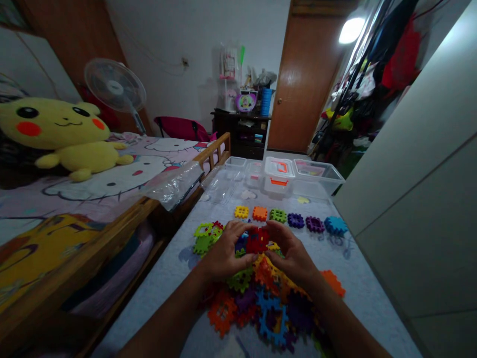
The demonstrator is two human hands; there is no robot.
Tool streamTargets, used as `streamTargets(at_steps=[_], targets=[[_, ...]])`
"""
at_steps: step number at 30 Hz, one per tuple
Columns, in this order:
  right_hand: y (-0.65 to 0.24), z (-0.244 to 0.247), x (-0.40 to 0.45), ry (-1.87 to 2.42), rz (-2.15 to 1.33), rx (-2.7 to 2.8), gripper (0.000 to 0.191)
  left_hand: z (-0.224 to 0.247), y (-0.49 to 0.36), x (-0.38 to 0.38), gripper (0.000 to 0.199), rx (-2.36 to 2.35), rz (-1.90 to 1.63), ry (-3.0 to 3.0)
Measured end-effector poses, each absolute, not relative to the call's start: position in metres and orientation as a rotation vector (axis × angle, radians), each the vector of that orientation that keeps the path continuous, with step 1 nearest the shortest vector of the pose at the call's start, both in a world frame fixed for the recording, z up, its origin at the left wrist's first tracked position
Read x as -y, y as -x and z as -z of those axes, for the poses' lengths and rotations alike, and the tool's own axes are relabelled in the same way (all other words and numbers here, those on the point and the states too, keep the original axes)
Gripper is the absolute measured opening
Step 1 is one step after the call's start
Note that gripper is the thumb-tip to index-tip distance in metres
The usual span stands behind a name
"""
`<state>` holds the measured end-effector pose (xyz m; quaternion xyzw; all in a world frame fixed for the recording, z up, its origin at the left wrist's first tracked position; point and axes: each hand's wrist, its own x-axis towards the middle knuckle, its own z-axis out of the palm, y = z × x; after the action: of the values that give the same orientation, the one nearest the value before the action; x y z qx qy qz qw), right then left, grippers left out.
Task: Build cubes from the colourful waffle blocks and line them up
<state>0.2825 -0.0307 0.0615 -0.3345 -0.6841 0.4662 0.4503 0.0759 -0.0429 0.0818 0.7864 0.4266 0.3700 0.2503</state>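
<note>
A red toothed block (258, 240) is held between my left hand (228, 251) and my right hand (292, 252), thumbs and fingers gripping its two sides. Below and around them spreads a pile of colourful toothed pieces, with a blue one (271, 318) and an orange one (222, 312) near the front. Beyond the hands runs a row of assembled blocks: yellow (241, 212), orange (260, 213), green (278, 215), dark blue (295, 221), purple (315, 224) and light blue (336, 225).
Clear plastic boxes (318, 171) and a lidded one with orange clips (278, 171) stand at the table's far end. Left is a bed with a wooden rail (126, 223), a plastic bag (175, 184) and a yellow plush toy (82, 154). A white cabinet (417, 199) stands right.
</note>
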Motion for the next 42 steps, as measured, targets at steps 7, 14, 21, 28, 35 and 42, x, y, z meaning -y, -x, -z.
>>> streamTargets(at_steps=[7, 14, 21, 28, 35, 42], targets=[[-0.285, -0.063, 0.032, 0.830, -1.008, 1.720, 0.060, -0.077, -0.075, 0.044, 0.051, -1.154, -1.046, -2.106], [-0.282, -0.064, 0.036, 0.824, -0.990, 1.719, 0.057, -0.079, -0.081, 0.044, 0.051, -1.164, -1.024, -2.097], [-0.290, -0.077, 0.036, 0.821, -0.929, 1.707, 0.053, -0.085, -0.084, 0.044, 0.053, -1.175, -1.130, -2.117], [-0.289, -0.078, 0.038, 0.753, -1.004, 1.689, 0.053, -0.087, -0.089, 0.042, 0.057, -1.149, -1.122, -2.132], [-0.285, -0.073, 0.039, 0.681, -1.152, 1.641, 0.048, -0.082, -0.089, 0.041, 0.057, -1.167, -1.067, -2.185], [-0.281, -0.075, 0.041, 0.655, -1.228, 1.629, 0.046, -0.085, -0.095, 0.045, 0.051, -1.238, -1.068, -2.322]])
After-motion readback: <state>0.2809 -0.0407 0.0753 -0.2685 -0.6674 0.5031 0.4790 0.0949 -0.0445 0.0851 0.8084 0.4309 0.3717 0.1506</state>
